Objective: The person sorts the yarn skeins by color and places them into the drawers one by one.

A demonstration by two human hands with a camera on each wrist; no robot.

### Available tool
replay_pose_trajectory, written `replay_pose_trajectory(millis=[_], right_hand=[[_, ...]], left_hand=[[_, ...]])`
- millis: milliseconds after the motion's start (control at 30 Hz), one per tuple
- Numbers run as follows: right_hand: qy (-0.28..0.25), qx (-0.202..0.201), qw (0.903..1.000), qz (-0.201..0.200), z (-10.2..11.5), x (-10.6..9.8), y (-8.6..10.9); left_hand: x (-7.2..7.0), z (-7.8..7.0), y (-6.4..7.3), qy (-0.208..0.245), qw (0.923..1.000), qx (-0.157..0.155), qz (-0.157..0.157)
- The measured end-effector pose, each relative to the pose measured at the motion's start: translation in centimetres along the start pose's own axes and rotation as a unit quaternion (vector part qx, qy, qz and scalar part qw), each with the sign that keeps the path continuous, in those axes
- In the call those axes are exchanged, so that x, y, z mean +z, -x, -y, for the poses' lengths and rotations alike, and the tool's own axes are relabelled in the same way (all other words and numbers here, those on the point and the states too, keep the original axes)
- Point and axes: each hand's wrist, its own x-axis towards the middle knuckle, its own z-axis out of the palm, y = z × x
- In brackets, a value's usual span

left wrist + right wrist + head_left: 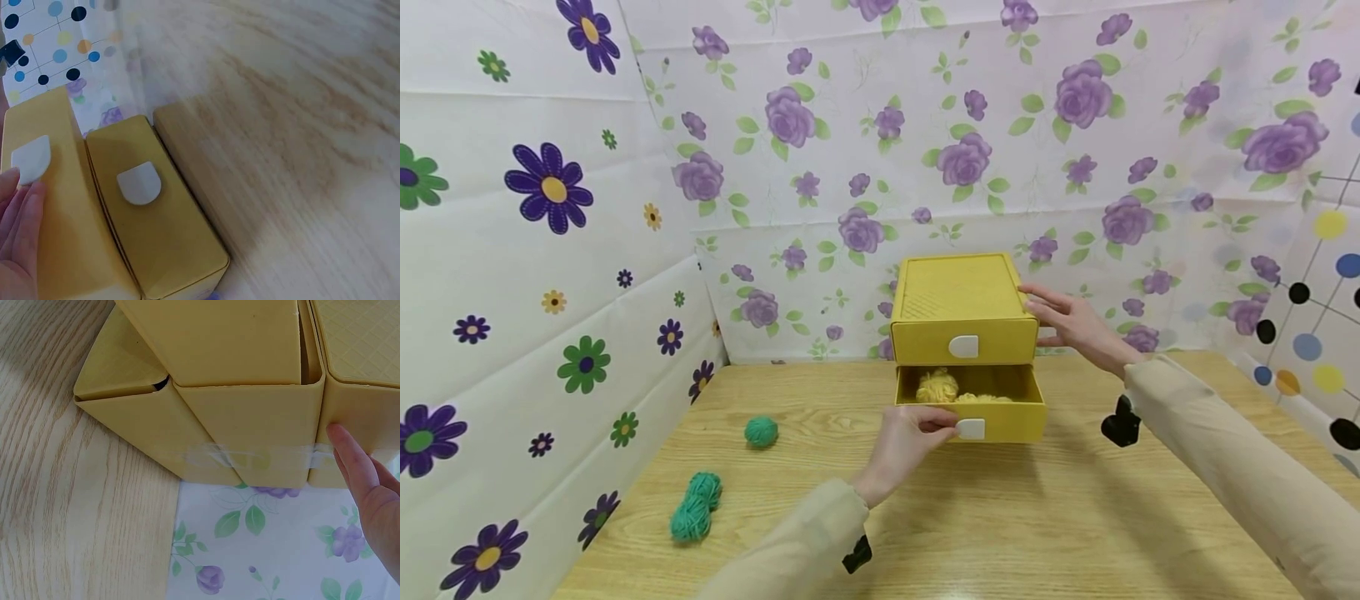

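Note:
A yellow stacked drawer unit (958,287) stands against the back wall. Its middle drawer (1015,425) is pulled out, and balls of yellow yarn (937,387) lie inside. My left hand (901,443) pinches the white tab handle (972,429) on that drawer's front. Fingers extended, my right hand (1078,325) rests against the right side of the unit near the top; the right wrist view shows the fingertips on the top tier's side wall. Below the pulled-out drawer, the closed bottom drawer (169,231) with its own white tab shows in the left wrist view and is hidden from the head view.
On the left of the wooden table (820,533) lie a small green yarn ball (762,432) and a green yarn skein (696,507). Flower-printed sheets (850,292) line the back and left, with a dotted sheet (1311,346) at right. Clear tape (228,457) crosses the unit's side.

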Motion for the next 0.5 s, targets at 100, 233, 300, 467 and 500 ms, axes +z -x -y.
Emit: replay_pose_trajectory(millis=[100, 233, 300, 467, 500], right_hand=[[-0.001, -0.001, 1.0, 0.001, 0.0, 0.02, -0.04], [0.001, -0.002, 1.0, 0.004, 0.01, 0.01, -0.09], [0.003, -0.003, 1.0, 0.004, 0.01, -0.01, -0.08], [0.0, -0.003, 1.0, 0.001, -0.12, -0.07, -0.1], [-0.001, -0.002, 1.0, 0.0, -0.15, -0.09, -0.1]], left_hand=[[0.29, 0.17, 0.11, -0.005, 0.9999, 0.008, -0.013], [0.54, 0.39, 0.23, -0.002, 0.9995, 0.017, -0.025], [0.61, 0.45, 0.25, -0.005, 0.9992, 0.025, -0.03], [0.66, 0.56, 0.21, -0.028, 0.9981, 0.04, -0.036], [0.65, 0.55, 0.2, -0.034, 0.9979, 0.042, -0.036]])
